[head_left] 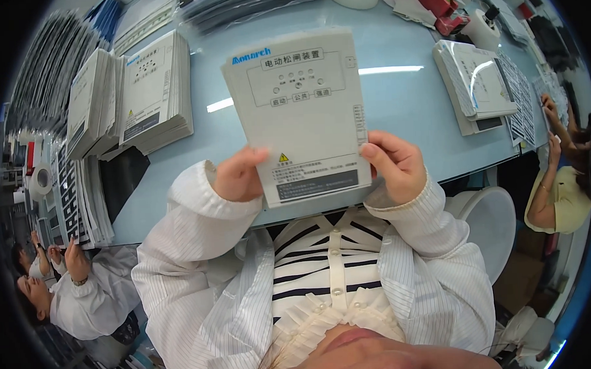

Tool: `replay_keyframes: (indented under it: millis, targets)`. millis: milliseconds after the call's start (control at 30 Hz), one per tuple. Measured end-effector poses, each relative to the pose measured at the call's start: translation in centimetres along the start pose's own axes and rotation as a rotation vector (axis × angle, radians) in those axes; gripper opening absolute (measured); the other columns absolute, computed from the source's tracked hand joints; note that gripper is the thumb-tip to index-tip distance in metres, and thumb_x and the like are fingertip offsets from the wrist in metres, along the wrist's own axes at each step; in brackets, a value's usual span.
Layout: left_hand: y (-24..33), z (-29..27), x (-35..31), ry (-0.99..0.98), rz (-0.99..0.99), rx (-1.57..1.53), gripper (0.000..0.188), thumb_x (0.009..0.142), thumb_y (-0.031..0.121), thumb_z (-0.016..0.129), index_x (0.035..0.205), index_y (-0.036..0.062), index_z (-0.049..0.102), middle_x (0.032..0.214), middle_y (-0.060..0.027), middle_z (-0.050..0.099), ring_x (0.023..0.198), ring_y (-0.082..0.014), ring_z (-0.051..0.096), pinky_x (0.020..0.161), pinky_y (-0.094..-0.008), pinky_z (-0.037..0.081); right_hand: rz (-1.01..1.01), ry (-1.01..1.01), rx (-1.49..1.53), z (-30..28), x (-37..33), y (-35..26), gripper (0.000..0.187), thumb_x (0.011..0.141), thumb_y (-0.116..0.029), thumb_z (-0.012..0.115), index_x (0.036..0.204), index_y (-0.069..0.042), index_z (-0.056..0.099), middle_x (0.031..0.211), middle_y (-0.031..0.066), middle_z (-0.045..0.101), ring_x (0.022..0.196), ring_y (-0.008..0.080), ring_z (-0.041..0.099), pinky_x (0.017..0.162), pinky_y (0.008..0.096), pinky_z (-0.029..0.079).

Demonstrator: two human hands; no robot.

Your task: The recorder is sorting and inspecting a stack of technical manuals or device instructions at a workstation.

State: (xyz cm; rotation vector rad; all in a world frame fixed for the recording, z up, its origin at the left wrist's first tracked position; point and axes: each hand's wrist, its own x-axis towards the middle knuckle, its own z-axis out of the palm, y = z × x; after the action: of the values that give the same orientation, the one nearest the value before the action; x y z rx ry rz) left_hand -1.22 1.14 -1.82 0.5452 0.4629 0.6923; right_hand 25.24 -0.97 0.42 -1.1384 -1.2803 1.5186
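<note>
Two hands hold up one pale grey printed panel sheet (299, 113) above the near edge of a light blue table (410, 109). Left hand (238, 177) and right hand (396, 165) pinch its lower corners, thumbs in front. It looks light, thin, slightly flexible; edges suit gripping. More sheets are stacked (152, 92) far left.

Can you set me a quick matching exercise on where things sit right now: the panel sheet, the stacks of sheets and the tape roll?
Things:
1. panel sheet
2. tall stack of sheets
3. low stack of sheets
4. white tape roll

Places:
A. far right of the table, near its back edge
B. left of the table
C. held up between the left hand and right hand
D. right of the table, lying flat

Pairs: 1-C, 2-B, 3-D, 4-A
</note>
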Motion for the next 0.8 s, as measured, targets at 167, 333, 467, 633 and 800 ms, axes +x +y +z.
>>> replay_keyframes:
  millis: [167,333,467,633,800]
  targets:
    - [0.9,1.9,-0.2,-0.141,-0.099,-0.208,0.059,0.083,0.020,0.044,0.138,0.0052,0.028,0.139,-0.0175,0.036,0.123,-0.0428,0.039,0.089,-0.0641,0.041,0.028,-0.001,-0.036,0.0,0.0,0.3,0.025,0.093,-0.012,0.052,0.110,0.006,0.058,0.084,0.0024,0.062,0.066,0.0066,0.051,0.058,0.0196,0.041]
    - [0.7,1.2,0.0,-0.144,-0.067,-0.189,0.062,0.080,0.017,0.047,0.137,0.0041,0.029,0.137,-0.0197,0.037,0.122,-0.0427,0.041,0.089,-0.0626,0.042,-0.029,-0.011,-0.294,-0.1,-0.2,-0.6,0.027,0.091,-0.013,0.056,0.109,0.007,0.058,0.083,0.0030,0.061,0.065,0.0073,0.051,0.059,0.0201,0.042]
    - [1.2,1.3,-0.3,-0.020,-0.098,-0.102,0.065,0.079,0.013,0.046,0.138,0.0019,0.022,0.135,-0.0220,0.035,0.121,-0.0418,0.042,0.089,-0.0588,0.044,-0.035,0.098,-0.115,-0.5,-0.8,-0.2,0.022,0.084,-0.009,0.063,0.100,0.006,0.060,0.082,0.0050,0.062,0.066,0.0073,0.054,0.060,0.0204,0.044]
    - [1.5,2.1,0.0,0.034,-0.111,-0.033,0.069,0.076,0.015,0.051,0.137,-0.0006,0.023,0.133,-0.0233,0.038,0.118,-0.0412,0.045,0.091,-0.0538,0.045,-0.005,0.063,-0.183,-1.1,-1.2,-0.3,0.012,0.080,-0.002,0.066,0.088,0.004,0.060,0.079,0.0050,0.061,0.060,0.0073,0.054,0.053,0.0190,0.043]
    - [1.0,1.3,0.1,-0.044,-0.103,-0.180,0.071,0.075,0.017,0.051,0.138,0.0003,0.022,0.135,-0.0222,0.036,0.121,-0.0416,0.042,0.094,-0.0547,0.042,0.155,0.082,0.005,-1.0,-0.9,-0.6,0.008,0.080,-0.002,0.065,0.084,0.002,0.060,0.077,0.0038,0.061,0.057,0.0069,0.053,0.051,0.0180,0.042]
